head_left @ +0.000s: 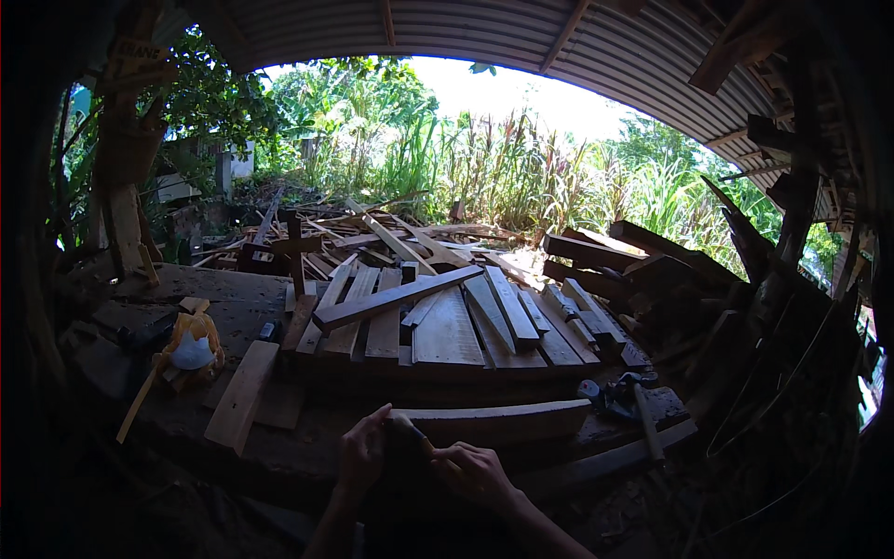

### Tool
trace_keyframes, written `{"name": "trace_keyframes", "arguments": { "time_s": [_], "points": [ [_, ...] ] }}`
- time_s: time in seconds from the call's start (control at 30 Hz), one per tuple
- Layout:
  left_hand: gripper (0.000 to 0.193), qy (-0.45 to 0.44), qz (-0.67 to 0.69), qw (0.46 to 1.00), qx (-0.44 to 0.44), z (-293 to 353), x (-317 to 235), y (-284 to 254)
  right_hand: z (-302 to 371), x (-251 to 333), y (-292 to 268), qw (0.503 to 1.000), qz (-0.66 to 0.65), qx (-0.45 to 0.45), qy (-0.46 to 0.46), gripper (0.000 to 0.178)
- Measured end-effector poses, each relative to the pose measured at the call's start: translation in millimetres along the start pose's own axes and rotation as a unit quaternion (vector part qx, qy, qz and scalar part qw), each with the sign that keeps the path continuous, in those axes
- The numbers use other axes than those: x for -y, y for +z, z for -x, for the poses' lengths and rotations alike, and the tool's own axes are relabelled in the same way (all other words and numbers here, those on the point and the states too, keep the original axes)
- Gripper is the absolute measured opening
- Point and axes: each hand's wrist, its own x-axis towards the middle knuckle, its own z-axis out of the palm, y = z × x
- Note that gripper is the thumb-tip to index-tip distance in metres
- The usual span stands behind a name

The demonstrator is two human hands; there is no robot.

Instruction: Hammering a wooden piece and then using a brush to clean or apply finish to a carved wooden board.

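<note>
My right hand (pixel 473 472) is closed round the handle of a short hand tool (pixel 410 430), with a bit of yellow showing near the fingers. The tool's pale, broad end points up and left; shade hides its exact kind. Beside that end my left hand (pixel 363 452) is raised, its fingers closed and the fingertips next to the tool's tip. Whatever lies between them is too dark to make out. A thick wooden board (pixel 498 426) lies crosswise just beyond both hands, its left end close to the tool.
Several planks (pixel 447 326) are spread behind the board, one beam (pixel 396 296) across them. A hammer-like tool with a pale handle (pixel 649 424) leans at right. A yellow bag (pixel 194 345) and a loose board (pixel 242 396) lie at left. Dark timber (pixel 643 256) is stacked right.
</note>
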Motion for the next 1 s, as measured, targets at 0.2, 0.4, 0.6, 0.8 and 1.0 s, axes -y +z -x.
{"name": "trace_keyframes", "arguments": {
  "time_s": [0.2, 0.4, 0.6, 0.8, 1.0],
  "points": [
    [0.043, 0.003, 0.000, 1.000, 0.007, 1.5, 6.1, -1.2, -3.8, 0.7, 1.2, 0.999, -0.026, 0.017, -0.003, 0.021],
    [0.046, -0.012, -0.006, 1.000, 0.020, 0.5, 0.1, -2.0, -1.8, 0.4, -1.8, 0.998, -0.032, 0.044, 0.013, 0.016],
    [0.049, 0.005, 0.007, 1.000, 0.016, 2.1, 10.4, -0.3, 7.6, -1.4, 4.3, 0.999, -0.009, -0.016, 0.029, 0.023],
    [0.051, 0.005, -0.022, 1.000, 0.020, 2.9, 7.1, -1.0, 7.8, -2.9, -4.2, 0.997, -0.003, -0.071, -0.028, 0.018],
    [0.050, 0.012, -0.026, 1.000, 0.009, 6.1, 7.0, -3.9, 15.3, -8.7, -8.6, 0.997, 0.016, -0.071, -0.024, 0.024]
  ]
}}
